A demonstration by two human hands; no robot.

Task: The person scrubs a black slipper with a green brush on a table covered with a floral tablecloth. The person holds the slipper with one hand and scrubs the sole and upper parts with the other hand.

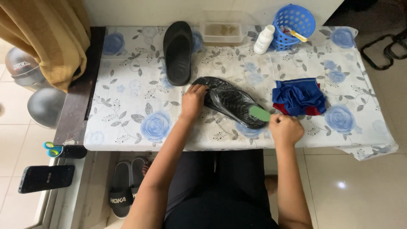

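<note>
Left hand [193, 101] presses flat on wet black sandal [231, 101] mid-frame on the table [127, 106]; right hand [286, 129] fisted around green brush [259, 113] at its toe. Scrubbing looks midway; second sandal [178, 53], upper centre, seems dry, likely still undone.

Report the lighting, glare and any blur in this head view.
Head view: soft, even light, with only faint shadows on the floral table cover; a small bright glare spot on the floor tile; a wet sheen on the black sandal under the left hand; the green brush in the right hand looks slightly motion-blurred; the frame edges bow slightly.
</note>
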